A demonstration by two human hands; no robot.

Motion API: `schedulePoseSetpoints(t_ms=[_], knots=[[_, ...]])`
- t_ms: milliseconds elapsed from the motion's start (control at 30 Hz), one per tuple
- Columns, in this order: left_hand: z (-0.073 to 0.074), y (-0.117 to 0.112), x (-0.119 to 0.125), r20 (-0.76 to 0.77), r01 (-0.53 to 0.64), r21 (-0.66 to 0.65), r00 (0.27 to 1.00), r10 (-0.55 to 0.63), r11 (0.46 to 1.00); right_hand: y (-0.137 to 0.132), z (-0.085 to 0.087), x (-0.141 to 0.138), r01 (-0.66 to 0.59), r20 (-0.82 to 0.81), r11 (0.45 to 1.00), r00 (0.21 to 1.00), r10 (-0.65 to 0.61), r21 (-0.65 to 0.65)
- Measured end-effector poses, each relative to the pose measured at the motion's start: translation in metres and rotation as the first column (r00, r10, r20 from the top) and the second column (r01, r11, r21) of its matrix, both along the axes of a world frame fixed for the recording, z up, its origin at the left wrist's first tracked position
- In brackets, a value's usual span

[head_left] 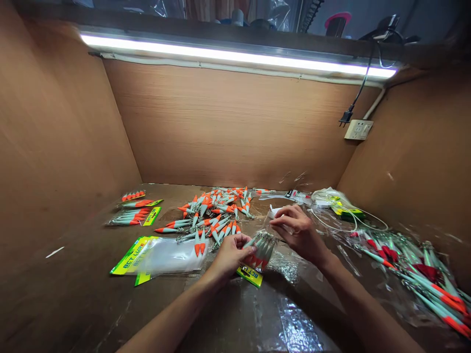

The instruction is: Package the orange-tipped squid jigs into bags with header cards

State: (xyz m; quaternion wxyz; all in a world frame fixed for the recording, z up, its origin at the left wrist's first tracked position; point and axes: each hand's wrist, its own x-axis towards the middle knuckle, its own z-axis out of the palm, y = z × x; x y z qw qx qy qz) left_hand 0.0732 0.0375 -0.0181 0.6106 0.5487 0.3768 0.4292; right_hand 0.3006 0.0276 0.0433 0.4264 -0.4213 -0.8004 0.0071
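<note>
Holding a packet of fishing lures [263, 251] over the brown bench [228, 316] in a left hand [235, 252] pinched thumb to fingers, with right hand [295, 225] half-curled, fingertips nearly together by the packet's upper end; impossible to tell whether gripping anything. Apparently mid-packing; probably calling next for steady left support and careful right-hand pinching.

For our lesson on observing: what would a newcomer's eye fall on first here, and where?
The long, glowing white tube light across the top would probably draw the eye first. Below, slender orange-and-pale-green lures lie heaped on the brown tabletop. Nearer, at centre, the bare left hand holds a lure-filled clear plastic packet.
</note>
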Motion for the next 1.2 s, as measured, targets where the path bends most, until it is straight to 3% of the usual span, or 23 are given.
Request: schedulePoseSetpoints(t_ms=[133, 367, 567, 867, 1033, 1200], knots=[[-0.003, 0.002, -0.001, -0.027, 0.007, 0.005, 1.0, -0.006, 1.0, 0.001, -0.003, -0.001, -0.072, 0.072, 0.995, 0.994, 0.077, -0.07], [-0.004, 0.003, 0.0, -0.14, -0.012, 0.093, 0.99, 0.025, 0.996, 0.004, -0.005, 0.006, -0.079, 0.002, 0.96, 0.997, 0.082, -0.268], [-0.006, 0.003, 0.001, -0.157, -0.066, 0.159, 0.983, 0.091, 0.985, 0.002, -0.002, 0.002, -0.121, -0.041, 0.953, 0.993, 0.114, -0.279], [-0.007, 0.0, 0.0, -0.213, -0.129, 0.264, 0.959, 0.188, 0.956, 0.01, -0.012, -0.002, -0.133, -0.154, 0.929, 0.984, 0.084, -0.344], [0.002, -0.007, -0.001, -0.318, -0.13, 0.366, 0.913, 0.255, 0.922, 0.012, -0.019, -0.004, -0.114, -0.184, 0.924, 0.982, 0.048, -0.366], [0.011, -0.014, -0.001, -0.317, -0.113, 0.448, 0.908, 0.275, 0.887, 0.014, -0.024, -0.005, -0.102, -0.197, 0.92, 0.98, 0.028, -0.378]])
